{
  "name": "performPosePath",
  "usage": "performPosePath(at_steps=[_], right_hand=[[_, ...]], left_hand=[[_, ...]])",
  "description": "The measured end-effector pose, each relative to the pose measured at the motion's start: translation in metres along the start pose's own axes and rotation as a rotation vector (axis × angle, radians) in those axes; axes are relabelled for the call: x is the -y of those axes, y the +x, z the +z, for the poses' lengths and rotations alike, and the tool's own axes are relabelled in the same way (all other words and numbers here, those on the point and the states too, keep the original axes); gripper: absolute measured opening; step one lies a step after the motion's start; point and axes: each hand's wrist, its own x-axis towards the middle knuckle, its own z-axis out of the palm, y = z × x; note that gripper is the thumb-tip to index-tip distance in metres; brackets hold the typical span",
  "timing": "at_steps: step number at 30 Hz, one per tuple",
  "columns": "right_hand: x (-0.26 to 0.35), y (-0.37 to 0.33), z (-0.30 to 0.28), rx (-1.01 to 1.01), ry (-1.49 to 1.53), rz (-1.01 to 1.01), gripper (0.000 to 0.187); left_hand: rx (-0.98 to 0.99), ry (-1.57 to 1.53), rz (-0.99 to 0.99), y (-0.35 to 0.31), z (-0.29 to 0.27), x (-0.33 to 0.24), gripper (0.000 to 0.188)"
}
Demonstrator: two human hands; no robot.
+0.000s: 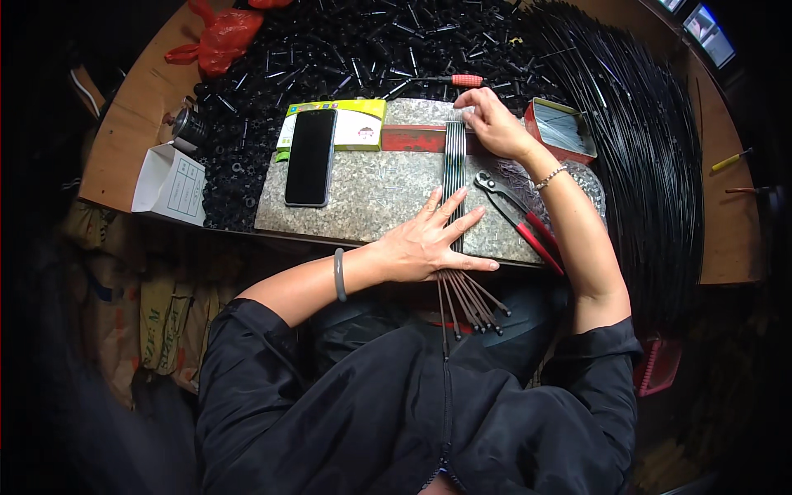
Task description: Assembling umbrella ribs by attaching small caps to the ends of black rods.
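My left hand [427,239] lies flat with fingers spread across a row of thin dark rods [454,169] on a speckled stone slab [363,198]. Beyond the slab's near edge the rods fan out over my lap, each with a small knobbed end. Their far ends lie across a red metal bar [412,139]. My right hand [495,125] hovers by those far ends, fingers loosely bent and apart, with nothing visible in them. Red-handled cutting pliers [520,216] rest on the slab to the right of the rods, beside a scatter of small pins [513,175].
A black phone [311,157] leans on a yellow-green box [360,124]. Black small parts [330,49] heap behind the slab; long black rods [635,140] pile at right. A red tin [563,130], red-handled tool [467,81], white carton [171,183] and red bag [219,40] stand around.
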Motion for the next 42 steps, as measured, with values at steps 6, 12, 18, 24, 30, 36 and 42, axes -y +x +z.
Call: performPosePath(at_steps=[6,12,18,24,30,36,42], right_hand=[[-0.004,-0.023,-0.097,-0.086,-0.557,0.345,0.016],[-0.032,-0.046,-0.109,0.100,-0.512,0.450,0.017],[-0.031,-0.052,-0.112,-0.229,-0.714,0.250,0.015],[0.007,-0.020,-0.056,-0.028,-0.229,0.240,0.021],[-0.011,-0.008,-0.023,0.054,-0.142,0.344,0.021],[-0.009,-0.005,-0.020,0.069,-0.113,0.377,0.022],[-0.016,-0.004,-0.014,0.039,-0.096,0.414,0.022]], left_hand=[[-0.027,-0.022,-0.013,0.001,0.000,-0.001,0.063],[-0.043,-0.027,-0.020,-0.002,0.002,-0.001,0.062],[-0.054,-0.012,-0.017,0.001,0.002,-0.003,0.065],[-0.013,0.032,-0.019,-0.001,0.003,-0.002,0.069],[-0.040,-0.050,-0.031,0.002,0.001,-0.002,0.071],[-0.040,-0.002,-0.019,0.000,0.001,-0.001,0.069],[-0.030,-0.001,-0.016,0.000,0.001,-0.001,0.067]])
